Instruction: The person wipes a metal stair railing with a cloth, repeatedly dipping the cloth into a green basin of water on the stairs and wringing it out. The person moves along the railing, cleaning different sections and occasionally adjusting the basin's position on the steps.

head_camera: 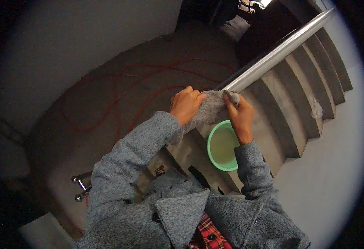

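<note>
A grey cloth (pixel 211 105) is stretched between both hands beside the lower visible end of a shiny metal handrail (pixel 272 56). My left hand (pixel 186 104) grips the cloth at one side, knuckles upward. Pinching the bunched other end is my right hand (pixel 241 115), its thumb on top. A loose part of the cloth hangs below my left wrist. Under my right forearm, a light green plastic basin (pixel 210 149) with cloudy liquid stands on a stair step. My right wrist and sleeve hide part of its rim.
Stone steps (pixel 281 102) rise to the upper right along a pale wall (pixel 325 186). Crumpled clear plastic (pixel 317 109) lies on one step. A red hose (pixel 141 109) loops over the dark floor at the left. A metal rail end (pixel 81 183) shows at lower left.
</note>
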Action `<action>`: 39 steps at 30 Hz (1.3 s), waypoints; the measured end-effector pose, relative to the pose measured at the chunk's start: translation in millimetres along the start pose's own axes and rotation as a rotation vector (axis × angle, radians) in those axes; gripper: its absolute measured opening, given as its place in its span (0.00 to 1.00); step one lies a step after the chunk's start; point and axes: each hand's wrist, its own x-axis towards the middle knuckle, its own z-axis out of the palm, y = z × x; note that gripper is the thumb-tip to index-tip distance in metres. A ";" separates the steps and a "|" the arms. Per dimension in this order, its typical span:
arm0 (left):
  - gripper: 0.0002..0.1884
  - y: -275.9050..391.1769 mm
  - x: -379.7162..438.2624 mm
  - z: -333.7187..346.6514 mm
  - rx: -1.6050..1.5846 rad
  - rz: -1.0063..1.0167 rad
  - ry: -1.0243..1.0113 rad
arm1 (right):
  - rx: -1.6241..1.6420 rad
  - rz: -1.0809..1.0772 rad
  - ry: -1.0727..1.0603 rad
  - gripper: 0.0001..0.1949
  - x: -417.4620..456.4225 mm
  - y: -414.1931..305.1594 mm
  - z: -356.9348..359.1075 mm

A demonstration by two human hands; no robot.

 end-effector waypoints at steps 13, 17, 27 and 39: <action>0.41 27.6 28.9 -16.6 0.424 0.071 -0.428 | 0.158 0.150 -0.075 0.23 3.5 30.1 8.7; 0.39 29.9 35.5 -20.2 0.448 0.156 -0.442 | 0.680 0.306 -0.258 0.30 12.0 32.3 4.2; 0.35 15.9 26.8 -12.5 0.305 0.119 -0.338 | 0.869 0.327 -0.191 0.38 14.2 41.5 26.8; 0.34 11.1 20.6 -6.5 0.281 0.142 -0.290 | 0.935 0.350 -0.181 0.47 10.8 43.6 33.4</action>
